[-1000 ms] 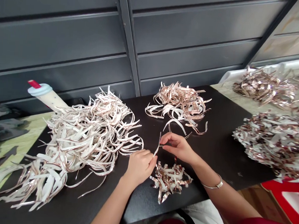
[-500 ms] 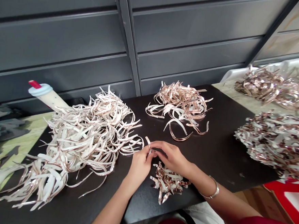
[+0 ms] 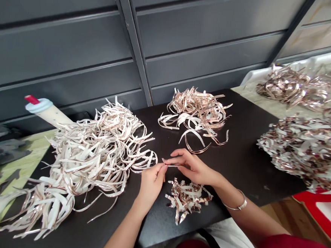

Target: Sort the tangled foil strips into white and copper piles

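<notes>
A narrow strip [image 3: 172, 166], pale and metallic-looking, runs between my two hands above the black table. My left hand [image 3: 152, 180] pinches its left end between thumb and forefinger. The fingers of my right hand [image 3: 193, 168] are bent around the other end, thumb below and forefinger above. Just under my right hand lies a small pile of short folded rose-gold and white strips [image 3: 187, 202]. Left of my left hand spreads a big heap of long white strips with coppery undersides [image 3: 95, 153]. A smaller heap of curled rose-gold strips [image 3: 199, 109] lies beyond my hands.
The black table [image 3: 245, 159] backs onto grey metal panels [image 3: 211, 36]. At the right sits a large mound of folded strips [image 3: 308, 149], with another shiny heap [image 3: 292, 87] behind it. A pale tumbler with a blue lid [image 3: 48, 112] leans at the left. Below right is something red [image 3: 312, 208].
The strip's free end no longer stands up above my fingers; it stretches sideways between my hands. My right hand has opened out slightly and shifted right. The view has tilted a little.
</notes>
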Available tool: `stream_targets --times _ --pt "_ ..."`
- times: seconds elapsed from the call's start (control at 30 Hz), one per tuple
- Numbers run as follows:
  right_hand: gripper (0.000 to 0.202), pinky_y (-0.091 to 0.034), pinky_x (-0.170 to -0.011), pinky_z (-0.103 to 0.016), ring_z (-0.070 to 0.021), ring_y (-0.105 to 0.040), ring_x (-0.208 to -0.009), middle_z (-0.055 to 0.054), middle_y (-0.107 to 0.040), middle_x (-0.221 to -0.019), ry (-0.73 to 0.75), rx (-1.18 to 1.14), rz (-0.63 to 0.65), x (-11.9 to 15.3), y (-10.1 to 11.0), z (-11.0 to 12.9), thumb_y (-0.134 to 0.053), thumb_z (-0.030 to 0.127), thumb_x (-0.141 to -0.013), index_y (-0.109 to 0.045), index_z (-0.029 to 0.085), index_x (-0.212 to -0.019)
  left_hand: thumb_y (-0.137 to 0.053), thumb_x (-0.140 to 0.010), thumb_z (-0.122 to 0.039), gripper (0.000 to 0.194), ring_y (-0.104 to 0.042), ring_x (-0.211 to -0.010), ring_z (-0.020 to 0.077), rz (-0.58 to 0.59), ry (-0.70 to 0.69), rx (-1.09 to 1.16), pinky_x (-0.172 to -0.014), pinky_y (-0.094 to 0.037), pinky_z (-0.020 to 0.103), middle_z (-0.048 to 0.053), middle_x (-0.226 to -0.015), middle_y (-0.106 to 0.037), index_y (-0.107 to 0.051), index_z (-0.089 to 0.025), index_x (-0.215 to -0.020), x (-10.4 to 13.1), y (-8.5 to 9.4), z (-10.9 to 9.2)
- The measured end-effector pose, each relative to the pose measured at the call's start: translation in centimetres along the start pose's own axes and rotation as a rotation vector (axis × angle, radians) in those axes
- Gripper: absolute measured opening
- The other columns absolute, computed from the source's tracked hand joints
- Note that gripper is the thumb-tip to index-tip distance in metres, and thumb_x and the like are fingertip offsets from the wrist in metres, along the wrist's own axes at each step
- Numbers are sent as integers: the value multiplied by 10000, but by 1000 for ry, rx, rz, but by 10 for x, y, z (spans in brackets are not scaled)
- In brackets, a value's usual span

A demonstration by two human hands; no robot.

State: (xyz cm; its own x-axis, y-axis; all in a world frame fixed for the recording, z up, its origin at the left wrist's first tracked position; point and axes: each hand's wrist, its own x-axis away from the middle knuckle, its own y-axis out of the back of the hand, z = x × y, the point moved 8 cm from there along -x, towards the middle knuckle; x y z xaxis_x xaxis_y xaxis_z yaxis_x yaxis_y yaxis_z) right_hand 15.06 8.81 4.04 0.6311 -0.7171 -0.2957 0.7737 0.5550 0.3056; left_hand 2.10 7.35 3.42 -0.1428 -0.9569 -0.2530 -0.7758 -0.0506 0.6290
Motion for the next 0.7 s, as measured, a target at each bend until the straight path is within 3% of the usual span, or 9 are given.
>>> stream_targets --times 0.13,0.2,0.3,0.37,0.43,0.57,0.7 --pt "378 -432 -723 -271 -124 -614 -798 -82 -689 -1100 20 62 0 1 15 1 -404 50 -852 -353 204 -1194 -421 -911 -246 296 -519 -400 92 -27 -83 -62 -461 -396 190 -50 -433 -537 -695 -158 -840 -1 5 -5" --pt "367 -412 -670 -252 -108 -589 -709 -72 -698 -1080 5 49 0 3 22 -1 -412 51 -846 -367 209 -1174 -434 -911 -231 266 -572 -445 104 -40 -137 -119 -481 -427 197 -32 -508 -618 -693 -169 -920 0 7 -8" --pt "320 -368 -566 -222 -74 -506 -547 -66 -704 -1064 -43 -16 21 5 27 -9 -433 79 -850 -395 212 -1138 -450 -905 -179 228 -657 -585 127 -100 -301 -284 -553 -467 221 20 -759 -730 -670 -176 -965 3 11 -18" --pt "274 -349 -528 -212 -64 -485 -508 -69 -706 -1057 -83 -107 53 6 27 -15 -446 119 -862 -403 212 -1117 -454 -895 -132 209 -669 -625 134 -131 -457 -410 -579 -466 236 35 -817 -736 -653 -167 -947 7 11 -29" --pt "237 -379 -554 -215 -78 -563 -576 -80 -711 -1042 -126 -232 94 6 25 -21 -475 173 -868 -404 209 -1091 -455 -883 -91 193 -653 -597 127 -139 -604 -505 -574 -446 245 28 -741 -720 -635 -157 -897 14 10 -39" --pt "258 -456 -765 -282 -154 -671 -899 -89 -726 -992 -206 -479 153 8 24 -30 -570 250 -839 -410 212 -1037 -489 -868 -76 156 -570 -496 113 -164 -797 -592 -529 -378 264 -19 -543 -596 -592 -159 -785 26 7 -53" --pt "306 -467 -805 -298 -166 -686 -894 -78 -739 -946 -253 -565 170 11 28 -35 -640 271 -799 -422 219 -1006 -545 -836 -76 160 -491 -447 100 -168 -877 -574 -497 -319 272 -48 -492 -509 -533 -167 -705 34 4 -58"
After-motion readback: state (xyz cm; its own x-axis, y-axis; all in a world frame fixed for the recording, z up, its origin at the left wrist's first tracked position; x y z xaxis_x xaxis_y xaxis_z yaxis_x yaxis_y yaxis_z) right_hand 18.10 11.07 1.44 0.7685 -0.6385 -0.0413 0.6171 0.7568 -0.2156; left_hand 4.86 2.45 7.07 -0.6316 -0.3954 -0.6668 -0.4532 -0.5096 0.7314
